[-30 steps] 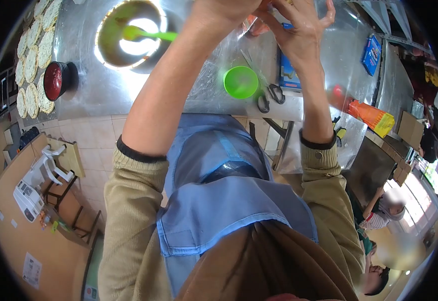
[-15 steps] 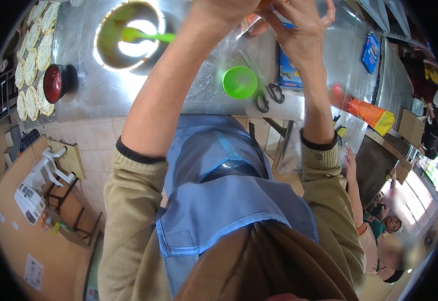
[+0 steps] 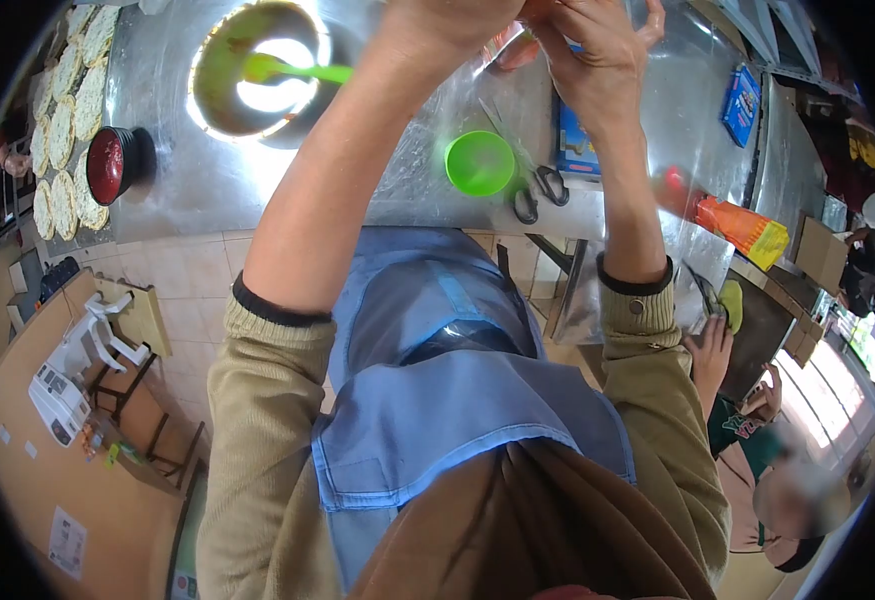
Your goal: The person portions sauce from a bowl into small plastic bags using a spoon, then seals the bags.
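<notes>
At the top edge, close together over the metal table [image 3: 387, 205], are my left hand [image 3: 454, 22] and my right hand [image 3: 597, 65]. The frame cuts off the fingers of the left one. My right thumb and fingers are bent together at a clear plastic packet with red on it [image 3: 515, 48], which shows between the hands. Nearer to me stand a bright green cup [image 3: 479, 163] and scissors with black handles [image 3: 525, 205]. Under my right wrist lies a blue box [image 3: 577, 140]. Left of my left forearm is a large metal bowl [image 3: 219, 105] with a green spatula [image 3: 297, 72] inside.
Dark bowls with a red inside [image 3: 107, 165] lie tipped beside rows of flat, pale dough rounds [image 3: 60, 130]. To the right are a second blue box [image 3: 741, 105] and an orange and yellow packet [image 3: 747, 232]. Another person's hand [image 3: 712, 350] reaches in below it.
My hands have barely shifted. At the right, the other person has bent forward, their hand now lower beside a green and black item. A different hand appears at the far left.
</notes>
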A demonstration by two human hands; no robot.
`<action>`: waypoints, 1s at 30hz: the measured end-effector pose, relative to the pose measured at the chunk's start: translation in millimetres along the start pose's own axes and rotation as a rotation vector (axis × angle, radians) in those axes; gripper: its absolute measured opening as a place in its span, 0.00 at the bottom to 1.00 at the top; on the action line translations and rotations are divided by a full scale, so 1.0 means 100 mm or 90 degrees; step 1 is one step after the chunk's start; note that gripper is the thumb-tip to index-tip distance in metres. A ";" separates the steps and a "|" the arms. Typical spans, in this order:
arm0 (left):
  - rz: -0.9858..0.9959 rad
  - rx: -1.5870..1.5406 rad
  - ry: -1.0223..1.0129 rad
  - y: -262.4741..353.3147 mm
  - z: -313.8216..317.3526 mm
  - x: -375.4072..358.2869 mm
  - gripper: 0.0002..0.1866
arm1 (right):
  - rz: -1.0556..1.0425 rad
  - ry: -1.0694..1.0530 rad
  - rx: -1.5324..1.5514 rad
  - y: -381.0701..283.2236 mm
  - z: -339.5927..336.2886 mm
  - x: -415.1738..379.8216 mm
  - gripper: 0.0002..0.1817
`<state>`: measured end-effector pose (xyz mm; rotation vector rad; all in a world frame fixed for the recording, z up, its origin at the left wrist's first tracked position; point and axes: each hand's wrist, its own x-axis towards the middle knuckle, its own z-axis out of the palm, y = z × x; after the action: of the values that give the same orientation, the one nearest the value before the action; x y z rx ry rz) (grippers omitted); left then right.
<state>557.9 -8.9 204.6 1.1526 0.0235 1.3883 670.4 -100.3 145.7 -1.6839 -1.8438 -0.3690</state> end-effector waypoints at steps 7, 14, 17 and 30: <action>-0.021 -0.017 0.029 0.04 0.01 -0.01 0.25 | 0.035 -0.026 0.017 -0.09 -0.08 0.03 0.21; -0.002 -0.005 0.009 -0.07 -0.05 0.00 0.25 | 0.059 -0.026 0.033 -0.11 -0.11 0.05 0.23; -0.002 0.018 0.020 -0.05 0.00 -0.02 0.25 | 0.044 -0.009 0.016 -0.07 -0.08 0.02 0.21; 0.013 0.050 0.008 -0.06 0.00 -0.03 0.26 | 0.045 0.008 0.039 -0.05 -0.06 0.00 0.13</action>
<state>561.4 -10.1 198.7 1.2115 0.0763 1.4229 667.0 -104.3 151.6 -1.6960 -1.7641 -0.2902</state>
